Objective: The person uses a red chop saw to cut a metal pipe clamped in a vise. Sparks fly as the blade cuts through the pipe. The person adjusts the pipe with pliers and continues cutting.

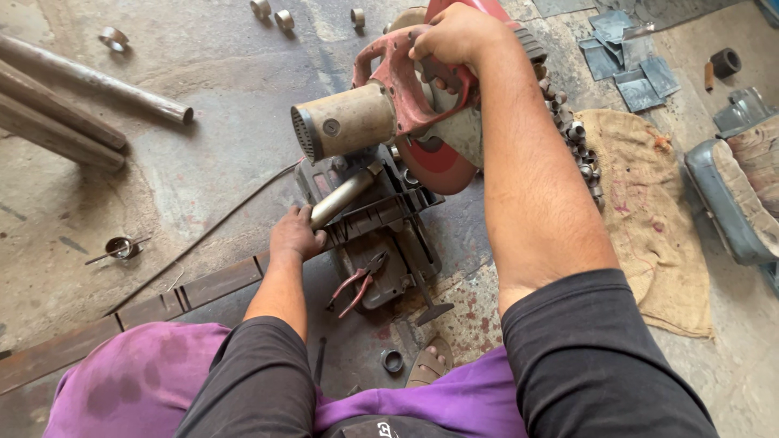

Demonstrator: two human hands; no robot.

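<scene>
- The metal pipe (342, 197) lies slanted across the base of the chop saw (381, 122), in the middle of the scene, its far end under the red disc (434, 166).
- The left hand (295, 233) is wrapped around the near end of the pipe, pressing it against the saw's base (389, 243).
- The right hand (454, 40) is clamped on the red handle at the top of the saw, above the tan motor housing (345, 120).
- To cut well, I judge the pipe should sit flat and tight against the base, with the left hand kept well clear of the disc, and the saw brought down steadily rather than forced.
- Red-handled pliers (357, 284) rest on the near part of the base.
- A row of short cut rings (572, 134) runs along the right of the saw, beside a burlap sack (649, 219) spread on the floor (203, 162).
- Long pipes (73, 97) lie at far left, and a few more rings (284, 18) at the far edge.
- Grey metal plates (633, 65) lie at far right.
- A cable (211, 231) trails left across the floor.
</scene>
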